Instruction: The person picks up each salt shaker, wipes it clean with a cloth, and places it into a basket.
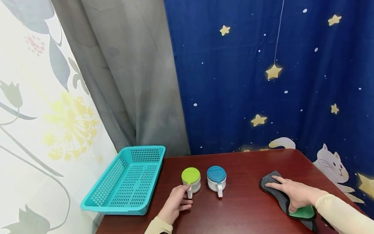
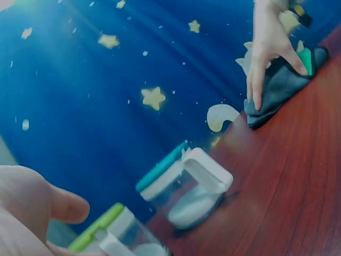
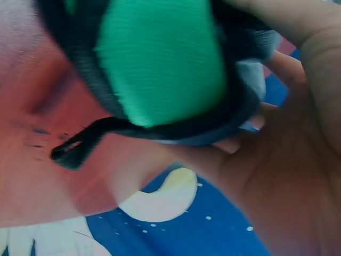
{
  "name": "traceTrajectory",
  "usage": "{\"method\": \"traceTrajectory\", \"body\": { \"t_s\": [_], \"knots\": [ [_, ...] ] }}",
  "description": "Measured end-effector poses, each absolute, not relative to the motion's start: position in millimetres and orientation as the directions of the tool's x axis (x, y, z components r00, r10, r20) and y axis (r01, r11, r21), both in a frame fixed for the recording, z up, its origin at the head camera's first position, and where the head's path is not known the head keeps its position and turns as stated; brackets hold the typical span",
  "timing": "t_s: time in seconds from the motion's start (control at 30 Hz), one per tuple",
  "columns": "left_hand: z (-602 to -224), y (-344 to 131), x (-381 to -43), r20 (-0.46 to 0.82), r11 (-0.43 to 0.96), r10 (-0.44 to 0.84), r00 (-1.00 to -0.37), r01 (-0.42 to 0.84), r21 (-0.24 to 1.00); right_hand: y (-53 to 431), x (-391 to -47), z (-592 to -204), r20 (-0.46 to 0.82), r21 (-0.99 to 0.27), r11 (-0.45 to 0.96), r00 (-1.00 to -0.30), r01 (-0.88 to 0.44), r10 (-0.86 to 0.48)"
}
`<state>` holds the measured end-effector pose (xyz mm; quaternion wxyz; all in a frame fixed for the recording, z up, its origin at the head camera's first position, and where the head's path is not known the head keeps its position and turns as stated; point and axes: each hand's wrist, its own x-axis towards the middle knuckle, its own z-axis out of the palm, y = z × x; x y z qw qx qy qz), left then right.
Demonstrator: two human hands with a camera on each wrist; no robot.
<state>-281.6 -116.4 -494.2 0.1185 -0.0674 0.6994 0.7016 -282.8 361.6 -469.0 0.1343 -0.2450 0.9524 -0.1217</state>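
Note:
A seasoning jar with a lime-green lid (image 1: 191, 175) and a white handle stands on the table. My left hand (image 1: 177, 202) is at its handle, the index fingertip right by the handle's top and the other fingers loosely spread. In the left wrist view the thumb (image 2: 69, 205) stands apart from the green lid (image 2: 98, 229). Just right of it is a matching jar with a blue lid (image 1: 216, 174), its clear body holding something white (image 2: 194, 205). At the right, my right hand (image 1: 298, 193) grips a dark grey oven mitt (image 1: 273, 178) with green lining (image 3: 165, 64), black edging and a loop (image 3: 80, 149).
A turquoise plastic basket (image 1: 137, 175) sits at the table's left side. The red-brown table (image 1: 233, 211) backs onto a blue starry curtain (image 1: 233, 81) and a grey curtain (image 1: 140, 81). A floral-patterned surface (image 1: 43, 130) borders the left.

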Motion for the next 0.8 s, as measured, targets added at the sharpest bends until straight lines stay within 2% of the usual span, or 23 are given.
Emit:
{"method": "traceTrajectory", "body": {
  "t_s": [0.23,0.3,0.47,0.57,0.67,0.8],
  "knots": [
    [-499.2,-126.0,-296.9,-0.362,-0.056,0.138,-0.922,-0.372,0.927,359.1,-285.2,-481.7,-0.095,-0.231,0.83,-0.837,-0.508,-0.538],
    [-499.8,-127.7,-300.5,-0.373,-0.091,0.137,-0.918,-0.386,0.918,355.4,-284.0,-481.7,-0.1,-0.235,0.826,-0.832,-0.513,-0.546],
    [-499.5,-129.4,-305.9,-0.373,-0.135,0.123,-0.92,-0.387,0.912,349.6,-273.9,-472.5,-0.252,-0.453,0.804,-0.81,-0.385,-0.53],
    [-497.6,-130.6,-306.7,-0.365,-0.136,0.111,-0.924,-0.378,0.916,348.3,-269.8,-466.3,-0.274,-0.554,0.761,-0.789,-0.338,-0.55],
    [-496.3,-131.2,-306.5,-0.355,-0.13,0.094,-0.93,-0.365,0.922,346.4,-266.4,-469.8,-0.204,-0.526,0.754,-0.802,-0.394,-0.561],
    [-491.7,-132.5,-303.7,-0.343,-0.117,0.076,-0.936,-0.35,0.929,336.4,-262.1,-488.1,-0.055,-0.353,0.797,-0.839,-0.491,-0.541]
  ]
}}
